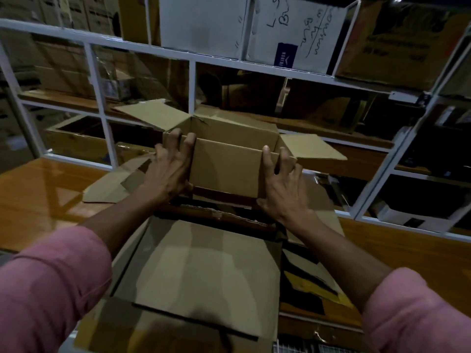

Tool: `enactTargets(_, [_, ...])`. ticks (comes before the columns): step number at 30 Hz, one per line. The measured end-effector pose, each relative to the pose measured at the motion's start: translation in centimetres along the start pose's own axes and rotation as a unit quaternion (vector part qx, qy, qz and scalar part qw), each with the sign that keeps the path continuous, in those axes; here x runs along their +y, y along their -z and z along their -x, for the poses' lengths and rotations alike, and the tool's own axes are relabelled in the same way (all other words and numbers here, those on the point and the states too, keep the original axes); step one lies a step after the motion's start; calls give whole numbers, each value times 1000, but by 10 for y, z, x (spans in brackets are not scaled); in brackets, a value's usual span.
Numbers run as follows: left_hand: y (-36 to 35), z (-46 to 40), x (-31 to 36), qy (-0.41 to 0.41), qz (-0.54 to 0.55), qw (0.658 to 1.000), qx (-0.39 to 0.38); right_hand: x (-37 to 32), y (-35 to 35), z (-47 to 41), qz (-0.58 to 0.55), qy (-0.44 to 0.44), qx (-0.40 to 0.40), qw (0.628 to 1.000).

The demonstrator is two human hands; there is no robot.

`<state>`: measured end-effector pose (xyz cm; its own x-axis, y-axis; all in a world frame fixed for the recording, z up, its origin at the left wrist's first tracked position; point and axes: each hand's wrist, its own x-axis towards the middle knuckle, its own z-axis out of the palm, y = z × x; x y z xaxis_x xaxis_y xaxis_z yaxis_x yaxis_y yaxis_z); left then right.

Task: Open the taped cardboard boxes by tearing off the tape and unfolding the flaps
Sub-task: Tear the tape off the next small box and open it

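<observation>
A white rack (142,40) fills the view from 9 through 12 to 3 o'clock, its shelves holding several cartons whose number cannot be counted in the dim light; one white carton (298,31) at 12 o'clock bears handwriting too blurred to read and is cut off by the top edge. Below it, a wooden table (38,189) runs from 9 to 3 o'clock. Two brown boxes are plain to see. The big box (204,271) lies open at 6 o'clock, its near flap cut off by the bottom edge and its right side lost in shadow. The small box (226,164) sits at the centre, just past the big one, with four flaps unfolded and one dark strip of tape (224,194) across its near wall. Two hands grip it: the left hand (168,171) curls round the left near corner, fingers over the rim, and the right hand (283,184) clasps the right near corner, thumb on the near wall. Two pink sleeves (51,284) are cut off at 7 and 5 o'clock.
</observation>
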<state>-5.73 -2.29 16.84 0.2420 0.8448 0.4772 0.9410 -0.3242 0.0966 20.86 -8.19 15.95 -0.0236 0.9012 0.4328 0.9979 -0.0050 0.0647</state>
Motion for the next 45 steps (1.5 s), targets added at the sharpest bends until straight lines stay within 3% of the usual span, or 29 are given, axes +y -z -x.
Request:
enactTargets(9, [-41, 3, -14, 30, 67, 990, -124, -2, -17, 2, 61, 27, -83, 994])
enactTargets(13, [-40, 3, -18, 58, -33, 972, -225, -5, -21, -4, 82, 65, -137, 985])
enactTargets(16, [-37, 0, -17, 56, -129, 947, -288, -6, -19, -8, 69, 103, -224, 967])
enactTargets(19, [-28, -7, -13, 22, -127, 932, -340, -7, -16, -14, 19, 134, -274, 952])
enactTargets(24, [-15, -11, -14, 14, -110, 945, -309, -9, 7, -23, -169, 159, -261, 937])
enactTargets(30, [-8, -1, -2, 20, -106, 959, -261, -2, 14, -25, -230, 126, -308, 915])
enactTargets(35, [-14, 5, 12, -17, -101, 942, -320, 11, -16, -13, -233, 78, -425, 872])
enactTargets(39, [-21, 0, 3, -20, 6, 932, -363, 18, -39, -4, -244, 39, -325, 913])
enactTargets(45, [-23, 0, 0, -1, 14, 950, -312, 17, -41, -5, -244, 45, -190, 950])
